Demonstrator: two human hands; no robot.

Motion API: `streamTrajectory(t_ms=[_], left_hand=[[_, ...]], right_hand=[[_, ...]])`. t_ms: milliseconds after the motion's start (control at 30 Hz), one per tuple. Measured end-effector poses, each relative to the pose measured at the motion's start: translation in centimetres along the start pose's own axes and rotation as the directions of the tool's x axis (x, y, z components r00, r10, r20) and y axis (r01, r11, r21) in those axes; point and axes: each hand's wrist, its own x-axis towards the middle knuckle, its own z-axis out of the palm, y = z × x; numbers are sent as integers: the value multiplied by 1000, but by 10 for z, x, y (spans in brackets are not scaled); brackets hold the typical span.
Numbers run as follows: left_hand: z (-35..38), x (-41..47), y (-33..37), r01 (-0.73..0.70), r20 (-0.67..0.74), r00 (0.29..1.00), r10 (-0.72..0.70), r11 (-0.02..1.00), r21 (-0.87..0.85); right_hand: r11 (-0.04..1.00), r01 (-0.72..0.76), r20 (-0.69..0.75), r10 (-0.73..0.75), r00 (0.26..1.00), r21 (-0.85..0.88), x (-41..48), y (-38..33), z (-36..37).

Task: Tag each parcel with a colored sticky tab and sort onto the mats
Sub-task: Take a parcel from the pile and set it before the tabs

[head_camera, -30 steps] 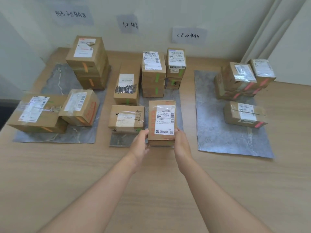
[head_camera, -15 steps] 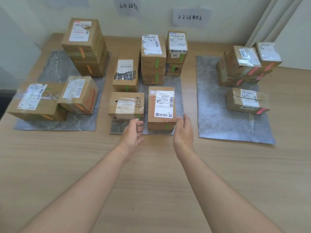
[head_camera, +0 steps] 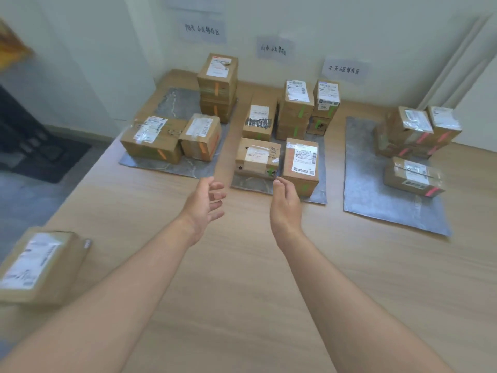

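Three grey mats lie on the wooden table. The left mat (head_camera: 172,103) carries parcels with orange tabs, the middle mat (head_camera: 252,184) parcels with green tabs, the right mat (head_camera: 376,200) parcels with pink tabs. A green-tabbed parcel (head_camera: 301,165) stands at the middle mat's front right. My left hand (head_camera: 205,204) hovers open in front of the middle mat, holding nothing. My right hand (head_camera: 285,203) is open too, just short of that parcel and apart from it. One more parcel (head_camera: 40,267) lies at the table's near left edge, blurred; I see no tab on it.
Three paper signs (head_camera: 273,48) hang on the wall behind the mats. The table's left edge drops to a grey floor with a dark mat (head_camera: 45,160). Bare wood stretches in front of the mats under my forearms.
Both hands let go of the green-tabbed parcel on the middle mat and drew back toward me. My view swung left, bringing the near-left parcel into sight.
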Motion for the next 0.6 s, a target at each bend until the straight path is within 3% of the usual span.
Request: streamTrajectory(t_ms=[200, 600], left_hand=[[-111, -36, 10, -78, -5, 997, 78, 997, -14], [-378, -54, 27, -157, -15, 987, 159, 984, 87]], right_hand=[[998, 55, 30, -54, 998, -11, -73, -13, 93], [998, -70, 3, 70, 998, -6, -212, 15, 299]])
